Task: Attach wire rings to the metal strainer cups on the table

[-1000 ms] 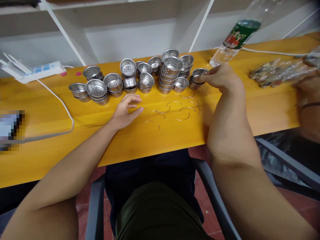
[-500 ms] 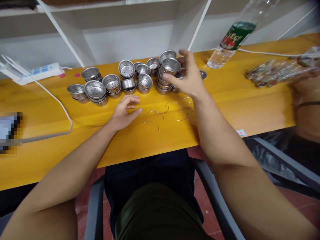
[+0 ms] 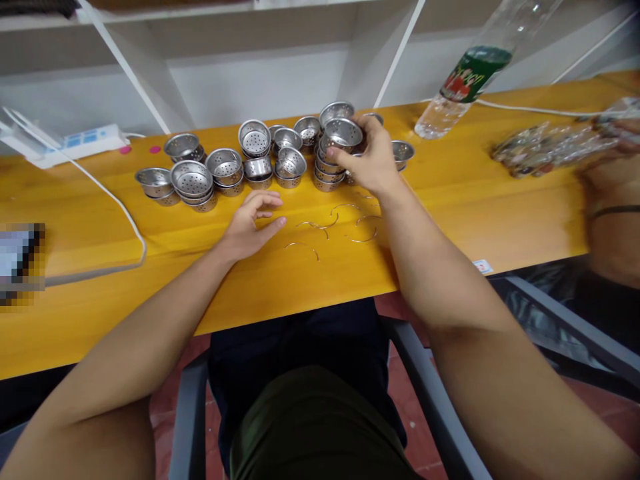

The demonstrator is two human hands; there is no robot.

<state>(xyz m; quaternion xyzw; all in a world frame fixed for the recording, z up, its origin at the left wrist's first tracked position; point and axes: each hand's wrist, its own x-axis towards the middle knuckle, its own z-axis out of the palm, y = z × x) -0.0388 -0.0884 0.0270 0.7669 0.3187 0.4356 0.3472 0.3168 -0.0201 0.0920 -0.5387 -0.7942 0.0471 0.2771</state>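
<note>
My right hand has its thumb and fingers around the top perforated metal cup of a stack. Its thumb presses the cup's near side, and the fingertips are at the rim on the right. My left hand rests on the table with fingers apart and slightly curled, holding nothing. Just beyond it sit more perforated cups, several of them stacked. Several thin curved wires lie on the wood between my hands. Another cup stands right of my right hand, partly hidden behind it.
A plastic bottle stands at the back right. Beyond it are clear-wrapped items beside another person's arm. A white power strip and cable lie at the left, with a blurred-out device nearer. Shelving borders the back.
My right hand's fingers have come down and closed onto the top cup, uncovering more cups behind and to the right. My left hand stays in place.
</note>
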